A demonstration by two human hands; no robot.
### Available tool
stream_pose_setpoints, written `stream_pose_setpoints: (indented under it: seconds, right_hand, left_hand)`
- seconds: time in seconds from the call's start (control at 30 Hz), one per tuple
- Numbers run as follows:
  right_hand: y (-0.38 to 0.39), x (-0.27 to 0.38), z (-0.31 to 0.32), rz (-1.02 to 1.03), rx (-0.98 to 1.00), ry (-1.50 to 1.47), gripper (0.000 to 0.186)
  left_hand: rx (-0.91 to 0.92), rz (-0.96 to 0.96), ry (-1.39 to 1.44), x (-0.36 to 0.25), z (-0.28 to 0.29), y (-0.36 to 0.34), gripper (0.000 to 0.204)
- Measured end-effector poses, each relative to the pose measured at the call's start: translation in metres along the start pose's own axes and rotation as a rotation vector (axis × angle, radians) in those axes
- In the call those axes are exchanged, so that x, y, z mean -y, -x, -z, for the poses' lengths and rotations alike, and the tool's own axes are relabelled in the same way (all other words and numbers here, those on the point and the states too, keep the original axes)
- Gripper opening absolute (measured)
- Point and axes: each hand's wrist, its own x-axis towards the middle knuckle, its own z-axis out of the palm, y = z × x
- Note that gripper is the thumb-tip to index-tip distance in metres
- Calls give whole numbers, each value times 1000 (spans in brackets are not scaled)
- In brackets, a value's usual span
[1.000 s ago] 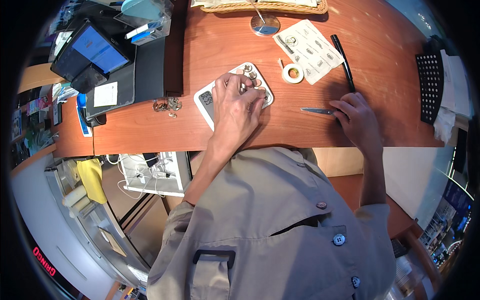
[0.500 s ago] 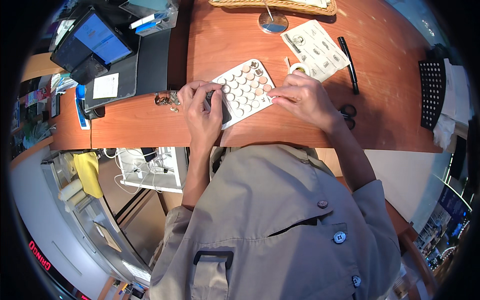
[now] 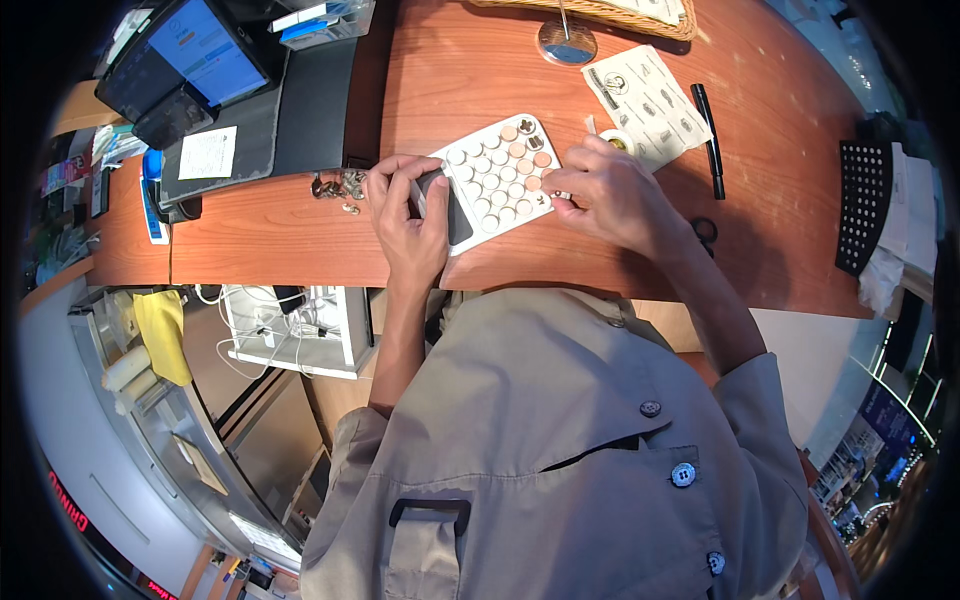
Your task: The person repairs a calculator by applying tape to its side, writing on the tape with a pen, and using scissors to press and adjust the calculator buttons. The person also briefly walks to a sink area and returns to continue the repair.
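A white calculator [image 3: 513, 222] with round white and peach keys and a dark screen lies tilted on the wooden desk. My left hand [image 3: 408, 212] grips its screen end, fingers on the far edge and thumb on the near side. At its right edge, my right hand [image 3: 612, 190] is closed in a pinch; a tiny bit of something shows at the fingertips, too small to name. Just beyond my right hand is a roll of tape [image 3: 620, 140], partly hidden, beside a printed paper sheet [image 3: 650, 108].
A black marker [image 3: 709, 140] and black scissors [image 3: 705, 232] lie right of my right hand. Small metallic pieces [image 3: 340, 186] sit left of my left hand, near a monitor [image 3: 205, 50]. A round metal stand base [image 3: 567, 43] and a wicker basket [image 3: 640, 24] are at the back.
The whole view has shifted slightly. My left hand keeps its grip on the calculator, and my right hand stays by its right edge with its fingers slightly shifted.
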Motion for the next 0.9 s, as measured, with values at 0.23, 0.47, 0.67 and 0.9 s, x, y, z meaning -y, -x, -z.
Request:
stream_pose_setpoints:
  seconds: [0.23, 0.47, 0.67, 0.9]
  right_hand:
    - [-9, -8, 12, 106, 91, 34, 13]
    - [-11, -8, 21, 105, 93, -66, 12]
    - [-6, -15, 28, 89, 79, -150, 17]
    - [-12, -12, 26, 120, 124, -91, 15]
  left_hand:
    - [0, -12, 29, 6, 0, 0, 16]
    - [-10, 33, 106, 6, 0, 1, 16]
    - [-2, 42, 143, 8, -1, -1, 16]
    - [5, 36, 117, 7, 0, 0, 15]
